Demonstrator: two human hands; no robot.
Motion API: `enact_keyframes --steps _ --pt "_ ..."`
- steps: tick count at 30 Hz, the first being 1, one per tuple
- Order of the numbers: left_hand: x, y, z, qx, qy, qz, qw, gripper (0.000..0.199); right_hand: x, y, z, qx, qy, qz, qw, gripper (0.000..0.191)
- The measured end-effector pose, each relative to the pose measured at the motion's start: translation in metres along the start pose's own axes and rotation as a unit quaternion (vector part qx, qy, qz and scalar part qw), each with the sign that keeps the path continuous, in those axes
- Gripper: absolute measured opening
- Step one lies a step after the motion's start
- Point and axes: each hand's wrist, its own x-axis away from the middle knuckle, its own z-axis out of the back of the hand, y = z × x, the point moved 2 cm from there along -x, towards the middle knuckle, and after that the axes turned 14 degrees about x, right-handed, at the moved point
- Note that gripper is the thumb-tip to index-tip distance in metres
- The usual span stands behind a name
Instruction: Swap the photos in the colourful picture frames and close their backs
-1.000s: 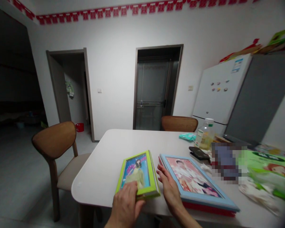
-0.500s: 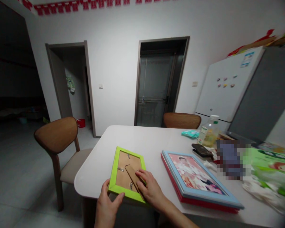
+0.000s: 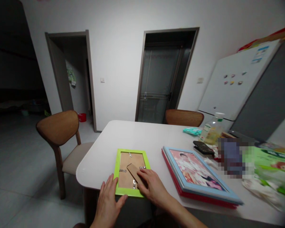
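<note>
A lime-green picture frame lies back side up at the table's near edge, showing its brown backing board, small metal clips and a brown stand leg. My left hand rests at the frame's lower left corner, fingers spread and touching its edge. On the frame's right side lies my right hand, its fingers over the lower part of the stand leg and the thumb near the lower rim; whether they grip the leg is hard to see.
Right of the green frame sits a stack of blue and red frames. Beyond are a black phone-like object, a bottle, a teal packet and green packaging. Chairs stand left and behind the table.
The green frame has gone from slightly tilted to flat on the table and turned a little. My left hand has loosened from its corner, fingers now spread. The camera view has shifted.
</note>
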Motion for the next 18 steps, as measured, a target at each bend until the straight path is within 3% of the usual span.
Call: enact_keyframes --steps 2,6,10,15,18 --pt "-0.005 0.008 0.003 0.008 -0.031 -0.017 0.999 0.046 -0.003 -0.002 0.004 0.016 -0.017 0.011 1.000 0.038" --pt "-0.013 0.022 0.006 0.052 -0.102 -0.042 0.993 0.022 -0.007 -0.006 0.010 0.027 -0.032 0.029 0.999 0.032" --pt "-0.015 0.023 0.006 0.081 -0.109 -0.035 0.990 0.019 -0.009 -0.007 0.011 0.025 -0.036 0.047 0.998 0.029" --pt "-0.015 0.020 0.005 0.088 -0.114 -0.026 0.989 0.025 -0.015 -0.009 0.013 -0.019 -0.065 0.143 0.987 0.019" --pt "-0.017 0.020 0.006 0.090 -0.116 -0.017 0.989 0.027 -0.019 -0.008 0.008 -0.035 -0.077 0.163 0.983 0.016"
